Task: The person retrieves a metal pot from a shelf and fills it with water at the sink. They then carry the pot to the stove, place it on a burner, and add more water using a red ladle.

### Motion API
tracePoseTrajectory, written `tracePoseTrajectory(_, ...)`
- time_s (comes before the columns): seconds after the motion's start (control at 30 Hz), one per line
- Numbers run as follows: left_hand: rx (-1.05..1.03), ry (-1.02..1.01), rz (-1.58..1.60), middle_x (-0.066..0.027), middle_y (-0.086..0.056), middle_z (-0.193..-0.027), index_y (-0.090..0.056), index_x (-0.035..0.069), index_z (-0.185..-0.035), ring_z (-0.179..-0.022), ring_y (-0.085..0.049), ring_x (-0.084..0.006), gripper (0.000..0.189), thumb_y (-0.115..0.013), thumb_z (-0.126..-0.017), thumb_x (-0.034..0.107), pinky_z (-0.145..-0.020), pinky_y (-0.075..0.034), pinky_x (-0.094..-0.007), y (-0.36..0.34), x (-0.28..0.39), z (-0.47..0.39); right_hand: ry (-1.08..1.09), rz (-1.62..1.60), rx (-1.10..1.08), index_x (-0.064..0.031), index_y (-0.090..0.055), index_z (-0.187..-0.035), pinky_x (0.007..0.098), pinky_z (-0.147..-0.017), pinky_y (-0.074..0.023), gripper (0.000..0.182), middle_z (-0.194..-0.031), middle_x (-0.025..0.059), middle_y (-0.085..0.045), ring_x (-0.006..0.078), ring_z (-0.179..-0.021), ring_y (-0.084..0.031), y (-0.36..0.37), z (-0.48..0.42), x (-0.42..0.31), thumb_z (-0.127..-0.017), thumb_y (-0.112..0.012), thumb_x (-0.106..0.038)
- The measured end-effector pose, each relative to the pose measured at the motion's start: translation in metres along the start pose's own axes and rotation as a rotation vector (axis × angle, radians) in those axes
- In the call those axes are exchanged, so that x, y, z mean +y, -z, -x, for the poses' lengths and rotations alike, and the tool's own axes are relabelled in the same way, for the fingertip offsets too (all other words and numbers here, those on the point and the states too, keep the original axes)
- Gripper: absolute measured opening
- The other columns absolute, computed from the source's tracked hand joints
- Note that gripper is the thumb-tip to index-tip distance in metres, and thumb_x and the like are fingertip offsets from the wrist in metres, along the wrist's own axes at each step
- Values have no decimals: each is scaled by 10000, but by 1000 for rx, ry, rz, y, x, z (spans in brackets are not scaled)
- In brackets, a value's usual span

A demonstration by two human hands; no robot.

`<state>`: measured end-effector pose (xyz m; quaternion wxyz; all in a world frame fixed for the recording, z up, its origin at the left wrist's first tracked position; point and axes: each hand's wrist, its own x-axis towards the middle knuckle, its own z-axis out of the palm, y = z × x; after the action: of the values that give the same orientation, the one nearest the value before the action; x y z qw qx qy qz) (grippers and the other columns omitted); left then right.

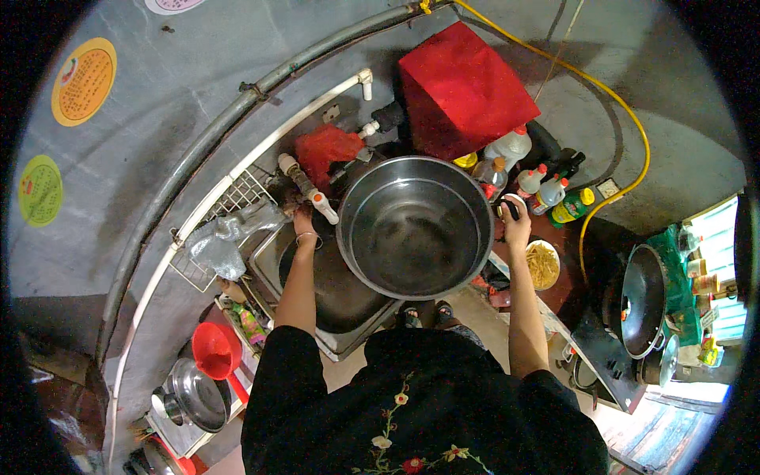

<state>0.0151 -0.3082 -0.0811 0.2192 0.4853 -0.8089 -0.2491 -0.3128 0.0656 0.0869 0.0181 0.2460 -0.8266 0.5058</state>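
Between my arms stands a large, deep metal basin (415, 237); its inside looks dark and shiny, and I cannot tell whether it holds water. My right hand (518, 228) is just right of its rim, with the fingers closed around a small black item (509, 209) beside something white and round. My left hand (304, 221) reaches in beside a white plastic tap (320, 205) with an orange cap, left of the basin. Its fingers are mostly hidden there. Below that arm, a wide dark pan (341, 297) rests in a metal sink (338, 355).
A bowl of yellowish strips (542, 267) sits near my right forearm. Several bottles (537, 181) and a red box-like cover (469, 89) stand behind. A wok (644, 303) is far right. A wire rack (243, 196) and red plastic ladle (217, 350) lie left.
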Motion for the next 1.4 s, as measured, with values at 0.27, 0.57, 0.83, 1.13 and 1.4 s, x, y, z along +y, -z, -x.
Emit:
tracePoseTrajectory(0.27, -161, -69, 76, -177, -509, -1212, -481, 38, -1206, -1085, -497, -334, 457, -486, -849, 323, -892, -405, -368, 23, 10, 18, -28, -92, -31, -63, -609, -1000, 295, -779, -424, 217, -928, 111, -625, 195, -838, -571, -2, -1, 1, -813, -619, -173)
tracePoseTrajectory(0.57, 21, 421, 433, -215, -480, -1215, -416, 5, -1265, -1107, -463, -357, 507, -408, -904, 360, -879, -379, -408, 101, 105, 75, 117, 137, 46, -102, -607, -1026, 354, -814, -440, 227, -988, 88, -605, 302, -948, -563, -5, 18, -38, -833, -577, -219)
tracePoseTrajectory(0.83, 264, 65, 105, -222, -352, -1307, -271, 27, -1332, -1185, -385, -370, 659, -603, -768, 105, -962, -358, -412, 98, 139, 114, 372, 658, 192, -138, -594, -1033, 428, -919, -362, 264, -1071, 52, -549, 265, -1005, -520, -3, 26, -51, -771, -580, -168)
tracePoseTrajectory(1.13, 301, 115, 105, -226, -342, -1310, -293, -15, -1310, -1221, -339, -367, 687, -635, -735, 139, -990, -336, -412, 95, 138, 122, 745, 181, -305, -90, -525, -1111, 415, -923, -368, 346, -1112, 108, -496, 328, -1099, -448, -17, 131, -123, -776, -603, -124)
tracePoseTrajectory(1.4, 420, 34, 162, -223, -287, -1348, -321, -3, -1297, -1259, -270, -371, 642, -646, -778, 192, -1028, -262, -435, 88, 141, 130, 776, 264, -258, -115, -532, -1064, 413, -909, -366, 294, -1044, 95, -486, 300, -1022, -456, -8, 128, -110, -776, -585, -122)
